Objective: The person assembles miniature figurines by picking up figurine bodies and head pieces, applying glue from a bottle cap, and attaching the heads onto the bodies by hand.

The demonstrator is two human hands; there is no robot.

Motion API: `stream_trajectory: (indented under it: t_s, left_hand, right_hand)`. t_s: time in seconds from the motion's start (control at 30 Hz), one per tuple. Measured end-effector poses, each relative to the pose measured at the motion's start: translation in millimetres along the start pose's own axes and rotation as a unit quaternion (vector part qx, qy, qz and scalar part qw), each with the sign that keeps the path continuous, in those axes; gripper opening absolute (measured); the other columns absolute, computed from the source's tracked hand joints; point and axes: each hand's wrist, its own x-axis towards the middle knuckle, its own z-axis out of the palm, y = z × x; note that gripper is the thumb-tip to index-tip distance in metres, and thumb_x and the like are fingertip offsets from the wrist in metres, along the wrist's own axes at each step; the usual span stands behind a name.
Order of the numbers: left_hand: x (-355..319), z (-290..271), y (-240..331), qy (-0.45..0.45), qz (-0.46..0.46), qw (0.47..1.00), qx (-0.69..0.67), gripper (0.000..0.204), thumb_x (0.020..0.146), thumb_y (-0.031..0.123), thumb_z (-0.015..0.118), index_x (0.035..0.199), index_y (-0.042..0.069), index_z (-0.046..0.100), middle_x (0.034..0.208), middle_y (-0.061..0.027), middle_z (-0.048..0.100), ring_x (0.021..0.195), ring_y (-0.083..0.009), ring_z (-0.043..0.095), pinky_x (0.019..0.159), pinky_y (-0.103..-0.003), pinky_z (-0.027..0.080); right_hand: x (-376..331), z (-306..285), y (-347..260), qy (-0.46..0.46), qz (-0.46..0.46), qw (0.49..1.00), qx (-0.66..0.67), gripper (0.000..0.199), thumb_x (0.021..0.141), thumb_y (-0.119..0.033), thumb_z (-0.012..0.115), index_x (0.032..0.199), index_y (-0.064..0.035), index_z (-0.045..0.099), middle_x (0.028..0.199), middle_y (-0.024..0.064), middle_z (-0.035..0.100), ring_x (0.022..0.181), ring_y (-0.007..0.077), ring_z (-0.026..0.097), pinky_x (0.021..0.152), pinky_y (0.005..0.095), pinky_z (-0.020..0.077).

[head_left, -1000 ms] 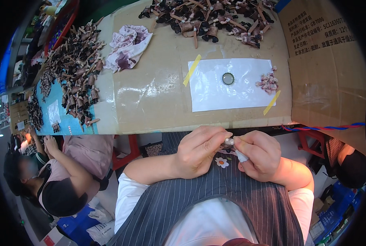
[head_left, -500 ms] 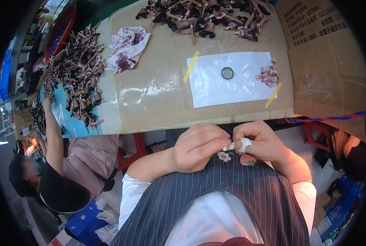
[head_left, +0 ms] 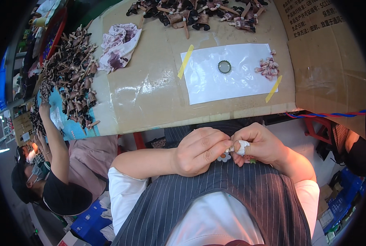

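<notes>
A small pale piece (head_left: 231, 148) is pinched between the left hand (head_left: 199, 151) and the right hand (head_left: 261, 144) at the lap, at 6 o'clock from the taped white sheet (head_left: 232, 74), where only a few pink pieces (head_left: 267, 67) are laid, while heaps of brown parts (head_left: 195, 14) at 12 o'clock seemingly remain.

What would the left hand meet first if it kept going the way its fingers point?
The left hand points toward the right hand; it would meet the small white piece pinched there, which its fingertips apparently touch already.
</notes>
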Motion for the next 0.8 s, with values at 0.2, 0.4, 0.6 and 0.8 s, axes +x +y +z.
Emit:
stream_trajectory:
  t_s: [0.2,0.4,0.6,0.8]
  left_hand:
    - [1.3,-0.6,0.0,-0.011,-0.011,1.0,0.008,0.041,0.063,-0.012,0.067,0.103,-0.012,0.06,0.093,-0.0218,0.063,0.077,-0.0316,0.066,0.066,-0.037,0.057]
    - [2.7,-0.3,1.2,-0.022,-0.028,0.999,0.013,0.042,0.062,-0.012,0.067,0.103,-0.012,0.061,0.092,-0.0215,0.063,0.075,-0.0312,0.066,0.066,-0.035,0.056]
    - [2.6,0.9,0.2,-0.025,-0.04,0.999,0.017,0.041,0.061,-0.012,0.067,0.101,-0.011,0.061,0.092,-0.0214,0.063,0.074,-0.0309,0.065,0.065,-0.034,0.055]
    - [1.0,-1.0,0.2,-0.023,-0.031,0.999,0.015,0.04,0.063,-0.011,0.066,0.102,-0.012,0.061,0.092,-0.0214,0.063,0.075,-0.0309,0.065,0.064,-0.034,0.055]
  right_hand:
    - [2.0,-3.1,-3.3,-0.004,0.021,1.0,-0.01,0.028,0.095,-0.03,0.063,0.087,-0.0035,0.067,0.073,0.0031,0.067,0.059,0.0061,0.063,0.047,0.0154,0.042]
    - [0.0,-1.2,2.1,0.011,0.034,0.999,-0.008,0.029,0.096,-0.031,0.061,0.088,-0.0041,0.067,0.071,0.0021,0.066,0.058,0.0058,0.062,0.047,0.0154,0.0412]
    - [1.1,-1.2,7.5,0.019,0.029,0.999,0.02,0.03,0.097,-0.032,0.058,0.088,-0.0044,0.065,0.069,0.0009,0.063,0.057,0.0054,0.06,0.046,0.0163,0.0393]
    - [3.5,-0.6,6.8,0.003,0.03,0.999,0.018,0.028,0.097,-0.031,0.058,0.089,-0.0048,0.065,0.072,0.0013,0.064,0.059,0.0056,0.061,0.047,0.0162,0.0389]
